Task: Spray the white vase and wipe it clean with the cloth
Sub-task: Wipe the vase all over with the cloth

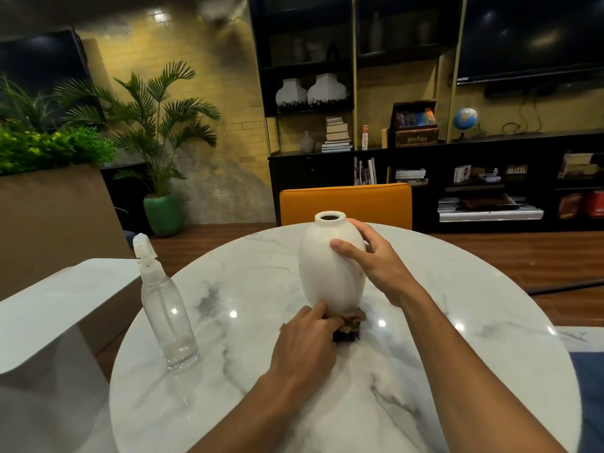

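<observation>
A white egg-shaped vase (322,266) stands upright near the middle of a round marble table (261,371). My right hand (369,259) grips its upper right side, thumb across the front. My left hand (307,341) presses a bunched brown cloth (351,323) against the foot of the vase; most of the cloth is hidden under the hand and vase. A clear spray bottle (165,308) with a white trigger head stands upright at the table's left edge, apart from both hands.
An orange chair back (346,202) rises behind the table's far edge. A white side surface (55,305) sits to the left. A palm in a green pot (162,214) and black shelving (457,178) stand further back.
</observation>
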A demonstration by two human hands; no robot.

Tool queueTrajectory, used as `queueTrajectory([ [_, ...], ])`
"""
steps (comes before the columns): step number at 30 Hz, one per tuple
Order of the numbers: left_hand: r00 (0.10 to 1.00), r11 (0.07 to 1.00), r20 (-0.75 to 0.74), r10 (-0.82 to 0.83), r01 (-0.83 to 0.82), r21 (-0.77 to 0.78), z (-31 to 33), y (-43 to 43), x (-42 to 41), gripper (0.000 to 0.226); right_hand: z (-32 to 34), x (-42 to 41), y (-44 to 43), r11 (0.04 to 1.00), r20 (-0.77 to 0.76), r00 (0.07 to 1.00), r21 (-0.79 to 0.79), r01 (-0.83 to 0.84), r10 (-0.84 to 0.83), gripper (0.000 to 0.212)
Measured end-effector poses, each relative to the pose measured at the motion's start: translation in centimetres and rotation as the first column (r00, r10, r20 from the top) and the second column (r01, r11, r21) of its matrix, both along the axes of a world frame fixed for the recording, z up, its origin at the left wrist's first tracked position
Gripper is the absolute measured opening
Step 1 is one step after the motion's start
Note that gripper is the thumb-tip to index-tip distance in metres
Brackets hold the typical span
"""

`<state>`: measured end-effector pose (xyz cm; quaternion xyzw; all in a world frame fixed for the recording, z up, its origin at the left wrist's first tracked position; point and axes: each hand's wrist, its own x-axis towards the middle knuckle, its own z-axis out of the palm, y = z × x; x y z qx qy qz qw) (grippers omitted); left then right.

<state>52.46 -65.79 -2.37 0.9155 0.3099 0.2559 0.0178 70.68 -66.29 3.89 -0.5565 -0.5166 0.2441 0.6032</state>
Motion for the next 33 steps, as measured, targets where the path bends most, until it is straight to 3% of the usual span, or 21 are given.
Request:
queueTrajectory([
  [7, 0.937, 0.987, 0.349, -0.02, -0.038, 0.158, 1.2, -0.6, 0.2, 0.038, -0.1, 0.1, 0.0, 1.0, -0.001, 1.0, 0.003, -0.003, 0.003, 0.069],
  [11, 0.967, 0.987, 0.253, -0.024, -0.017, 0.161, 0.6, -0.6, 0.2, 0.034, 0.1, 0.2, 0.1, 1.0, 0.001, 1.0, -0.008, 0.005, -0.005, 0.067],
  [13, 0.99, 0.996, 0.142, -0.022, 0.009, 0.094, 0.2, -0.5, 0.1, 0.032, 0.2, 0.2, 0.1, 1.0, -0.002, 1.0, -0.013, 0.005, -0.005, 0.062],
  [15, 0.99, 0.998, 0.136, -0.038, 0.03, 0.059, 0.1, -0.4, -0.1, 0.034, 0.3, 0.1, 0.0, 1.0, -0.01, 1.0, -0.014, -0.004, 0.004, 0.06],
  [24, 0.827, 0.985, 0.561, -0.026, -0.076, 0.158, 3.1, 1.0, -0.2, 0.041, 0.3, 0.4, 0.1, 0.998, -0.04, 0.999, -0.046, -0.033, 0.031, 0.073],
  [28, 0.893, 0.983, 0.439, -0.1, 0.021, 0.181, 2.0, 0.3, -0.3, 0.042, 0.2, 0.6, 0.1, 0.998, -0.058, 0.998, -0.057, -0.039, 0.036, 0.066],
  [33, 0.998, 0.993, 0.026, -0.061, 0.058, 0.1, -0.4, -0.1, 0.2, 0.036, 0.8, 0.2, -0.3, 0.997, -0.125, 0.992, -0.072, -0.012, 0.003, 0.036],
])
